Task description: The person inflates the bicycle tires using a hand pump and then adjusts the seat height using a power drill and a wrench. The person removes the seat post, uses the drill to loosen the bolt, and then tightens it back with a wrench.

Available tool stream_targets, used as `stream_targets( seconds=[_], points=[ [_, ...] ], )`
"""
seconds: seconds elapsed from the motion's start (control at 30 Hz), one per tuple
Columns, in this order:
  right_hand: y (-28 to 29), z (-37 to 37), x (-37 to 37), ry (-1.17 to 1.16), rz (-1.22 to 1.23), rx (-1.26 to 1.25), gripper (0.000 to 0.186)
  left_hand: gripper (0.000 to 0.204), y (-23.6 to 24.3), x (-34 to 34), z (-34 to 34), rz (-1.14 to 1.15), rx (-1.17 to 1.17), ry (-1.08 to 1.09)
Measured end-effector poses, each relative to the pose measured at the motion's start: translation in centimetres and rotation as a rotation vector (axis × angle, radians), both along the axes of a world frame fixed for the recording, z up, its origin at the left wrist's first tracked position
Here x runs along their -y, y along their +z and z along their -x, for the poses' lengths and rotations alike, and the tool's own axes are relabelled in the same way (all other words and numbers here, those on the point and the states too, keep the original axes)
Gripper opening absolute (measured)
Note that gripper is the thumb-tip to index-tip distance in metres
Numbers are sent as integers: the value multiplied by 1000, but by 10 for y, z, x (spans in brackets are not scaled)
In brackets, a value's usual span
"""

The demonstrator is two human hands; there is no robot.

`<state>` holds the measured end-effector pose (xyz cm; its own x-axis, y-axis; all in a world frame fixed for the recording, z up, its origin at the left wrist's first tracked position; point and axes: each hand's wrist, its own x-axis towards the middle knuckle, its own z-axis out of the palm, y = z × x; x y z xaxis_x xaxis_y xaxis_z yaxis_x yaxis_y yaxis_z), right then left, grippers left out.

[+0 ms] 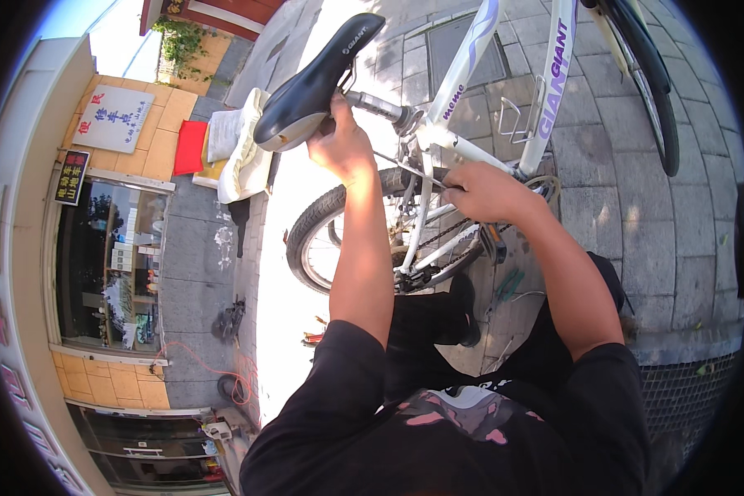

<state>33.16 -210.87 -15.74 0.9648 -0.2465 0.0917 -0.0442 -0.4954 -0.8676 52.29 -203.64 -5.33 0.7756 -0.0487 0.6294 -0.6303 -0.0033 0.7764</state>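
Note:
A white bicycle frame (446, 91) with purple lettering stands in front of me. Its black saddle (310, 87) sits on a silver seat post (376, 106). My left hand (343, 147) is wrapped round the underside of the saddle near its rear. Lower down, by the frame tubes above the rear wheel (318, 217), my right hand (489, 192) has its fingers curled together. A thin light bar runs toward those fingertips, but what they hold is hidden. The chain and a pedal (493, 245) show below that hand.
Green-handled pliers (508, 285) lie on the paving near my legs, with red-handled tools (312, 337) farther left. The front wheel (657, 99) is at upper right. A chair draped with cloths (241, 153) stands by a shopfront. A metal grating (690, 397) lies at lower right.

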Motion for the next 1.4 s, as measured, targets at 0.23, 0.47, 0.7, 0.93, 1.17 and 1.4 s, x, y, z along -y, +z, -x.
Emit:
stream_targets(
  seconds=[0.23, 0.47, 0.7, 0.93, 1.17, 1.4],
  points=[
    [3, 14, 19, 44, -99, 44, 33, 31, -22, -47, -22, 127, -144, -462],
    [31, 20, 23, -113, -349, 166, 34, 35, -15, -62, -39, 213, -375, -778],
    [42, 22, -29, -325, -347, 294, 36, 47, -7, -54, -47, 289, -341, -929],
    [70, -16, -48, -341, -456, 230, 40, 43, -20, -47, -52, 343, -309, -880],
    [49, -8, -56, -345, -519, 356, 38, 41, -17, -50, -54, 357, -245, -940],
    [77, -29, -35, -342, -609, 282, 38, 41, -8, -57, -44, 212, -231, -881]
  ],
)
